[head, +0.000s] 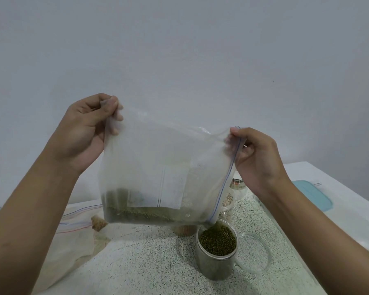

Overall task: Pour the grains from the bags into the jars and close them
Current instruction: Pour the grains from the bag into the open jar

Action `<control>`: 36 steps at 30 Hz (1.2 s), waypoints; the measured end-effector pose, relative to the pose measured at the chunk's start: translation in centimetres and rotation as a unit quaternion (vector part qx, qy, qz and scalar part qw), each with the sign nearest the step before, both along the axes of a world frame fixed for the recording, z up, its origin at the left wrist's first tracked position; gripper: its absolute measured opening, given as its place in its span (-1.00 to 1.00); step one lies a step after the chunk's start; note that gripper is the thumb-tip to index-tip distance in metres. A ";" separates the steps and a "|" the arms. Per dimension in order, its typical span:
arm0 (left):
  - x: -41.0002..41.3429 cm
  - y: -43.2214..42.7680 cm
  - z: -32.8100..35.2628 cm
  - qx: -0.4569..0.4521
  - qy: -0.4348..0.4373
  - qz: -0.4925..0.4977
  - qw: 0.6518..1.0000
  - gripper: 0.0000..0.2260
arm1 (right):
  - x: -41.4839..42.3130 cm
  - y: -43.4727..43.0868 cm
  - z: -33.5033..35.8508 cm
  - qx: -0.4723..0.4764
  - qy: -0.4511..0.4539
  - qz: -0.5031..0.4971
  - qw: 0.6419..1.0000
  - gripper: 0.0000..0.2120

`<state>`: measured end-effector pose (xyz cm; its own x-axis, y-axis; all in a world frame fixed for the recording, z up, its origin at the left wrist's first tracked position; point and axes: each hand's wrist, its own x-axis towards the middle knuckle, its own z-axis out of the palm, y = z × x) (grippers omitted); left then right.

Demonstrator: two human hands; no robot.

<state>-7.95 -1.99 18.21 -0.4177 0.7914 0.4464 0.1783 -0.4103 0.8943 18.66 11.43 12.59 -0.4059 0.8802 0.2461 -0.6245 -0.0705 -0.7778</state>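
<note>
I hold a clear zip bag (158,162) tilted above the table, with green grains lying along its lower edge. My left hand (87,128) pinches the bag's upper left corner. My right hand (256,154) pinches the zip edge at the upper right. The bag's lower right corner hangs just over an open clear jar (216,255), and green grains (217,240) fill the jar nearly to its rim. A clear round lid (254,252) lies flat on the table to the right of the jar.
A second jar with pale grains (228,201) stands behind the bag, partly hidden. Flat zip bags (77,218) lie at the left. A teal lid (313,194) rests at the right on the white table. A speckled mat (147,262) covers the middle.
</note>
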 end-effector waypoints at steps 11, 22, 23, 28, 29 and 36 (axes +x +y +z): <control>-0.4 -1.3 0.4 0.000 0.007 0.018 1.000 -0.75 | -0.6 -0.9 0.0 0.009 -0.007 0.016 1.000 -0.90; -0.3 -2.8 0.3 0.000 0.010 0.021 1.000 -0.74 | -0.5 -2.4 -0.2 0.005 -0.011 0.023 1.000 -0.91; -0.3 -2.9 0.3 0.002 0.008 0.023 1.000 -0.73 | -0.4 -2.6 -0.2 0.006 -0.011 0.024 1.000 -0.91; -0.2 -3.1 0.3 0.001 0.005 0.016 1.000 -0.72 | -0.3 -3.0 -0.2 0.005 -0.003 0.025 1.000 -0.91; -0.2 -3.2 0.4 0.002 0.007 0.015 1.000 -0.72 | -0.3 -3.0 -0.2 0.004 -0.004 0.025 1.000 -0.91; 0.1 -3.3 0.3 0.005 0.006 0.021 1.000 -0.73 | -0.3 -3.3 -0.2 0.004 -0.007 0.027 1.000 -0.90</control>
<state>-7.90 -5.30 18.50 -0.4449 0.7682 0.4604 0.2074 -0.4117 0.8874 18.40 8.10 12.42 -0.4562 0.8548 0.2474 -0.6094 -0.0975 -0.7869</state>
